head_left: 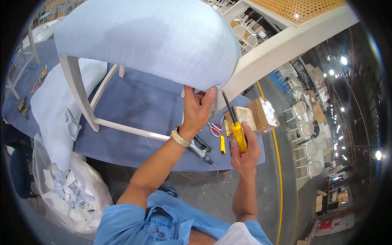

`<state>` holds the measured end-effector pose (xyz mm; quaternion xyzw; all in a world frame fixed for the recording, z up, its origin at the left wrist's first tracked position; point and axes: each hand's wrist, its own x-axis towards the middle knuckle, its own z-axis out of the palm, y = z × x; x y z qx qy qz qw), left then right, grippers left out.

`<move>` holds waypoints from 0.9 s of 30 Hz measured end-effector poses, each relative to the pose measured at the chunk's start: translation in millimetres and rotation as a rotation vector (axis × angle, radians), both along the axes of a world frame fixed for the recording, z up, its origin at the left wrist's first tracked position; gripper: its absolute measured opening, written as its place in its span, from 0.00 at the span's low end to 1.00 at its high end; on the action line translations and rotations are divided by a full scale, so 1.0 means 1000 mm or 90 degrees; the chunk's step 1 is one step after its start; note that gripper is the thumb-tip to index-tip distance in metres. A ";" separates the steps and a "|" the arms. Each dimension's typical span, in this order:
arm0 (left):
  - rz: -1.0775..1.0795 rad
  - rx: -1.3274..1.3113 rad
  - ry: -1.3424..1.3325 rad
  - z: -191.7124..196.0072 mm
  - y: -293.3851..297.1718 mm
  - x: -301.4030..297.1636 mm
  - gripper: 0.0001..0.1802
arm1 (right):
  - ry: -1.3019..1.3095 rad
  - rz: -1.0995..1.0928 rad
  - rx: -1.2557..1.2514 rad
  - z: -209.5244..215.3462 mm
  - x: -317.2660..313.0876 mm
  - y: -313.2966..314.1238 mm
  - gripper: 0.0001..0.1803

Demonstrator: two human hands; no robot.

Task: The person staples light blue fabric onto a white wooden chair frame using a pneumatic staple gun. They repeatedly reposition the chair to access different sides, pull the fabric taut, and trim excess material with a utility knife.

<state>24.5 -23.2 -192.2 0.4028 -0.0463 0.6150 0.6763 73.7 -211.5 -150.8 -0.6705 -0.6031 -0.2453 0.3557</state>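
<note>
A white-framed chair stands on the blue-covered table, its padded seat (151, 38) covered in pale blue woven fabric. My left hand (197, 110) is closed on the seat's lower edge near the back post (281, 49), thumb against the fabric and fingers curled underneath. My right hand (248, 153) grips a screwdriver (239, 138) by its yellow handle. The dark shaft points up, its tip close to the corner where seat and post meet. Whether the tip touches the fabric I cannot tell.
On the table (130, 98) lie red-handled scissors (215, 129), a yellow cutter (222, 144) and an air tool (200, 154) with a hose. An open cardboard box (263, 114) stands at right. Loose fabric (55, 102) drapes over the left side above a bag of scraps (73, 196).
</note>
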 end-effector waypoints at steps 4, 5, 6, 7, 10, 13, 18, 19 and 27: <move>0.014 0.008 0.000 0.004 0.001 -0.001 0.32 | 0.013 -0.007 0.004 -0.002 -0.003 0.006 0.28; 0.010 -0.001 0.000 0.004 0.001 -0.001 0.32 | 0.004 -0.019 -0.004 0.000 -0.006 0.007 0.28; 0.005 -0.011 -0.001 0.004 0.001 0.000 0.33 | -0.005 -0.032 -0.012 0.002 -0.009 0.007 0.28; 0.000 -0.022 0.000 0.003 0.001 0.001 0.33 | -0.013 -0.045 -0.021 0.004 -0.012 0.007 0.28; 0.002 -0.011 0.029 -0.001 0.003 0.004 0.33 | -0.062 -0.064 0.035 0.007 -0.015 0.011 0.29; 0.012 -0.016 0.026 -0.002 0.001 0.006 0.32 | -0.073 -0.121 0.015 0.008 -0.020 0.006 0.29; 0.040 -0.008 0.028 -0.003 0.002 0.008 0.34 | -0.068 -0.124 0.007 0.023 -0.034 0.002 0.31; 0.036 -0.005 0.035 -0.003 0.003 0.007 0.34 | -0.066 -0.127 0.000 0.026 -0.036 0.001 0.31; 0.006 -0.029 0.051 -0.003 0.001 0.006 0.35 | -0.107 -0.129 -0.010 0.020 -0.029 -0.001 0.31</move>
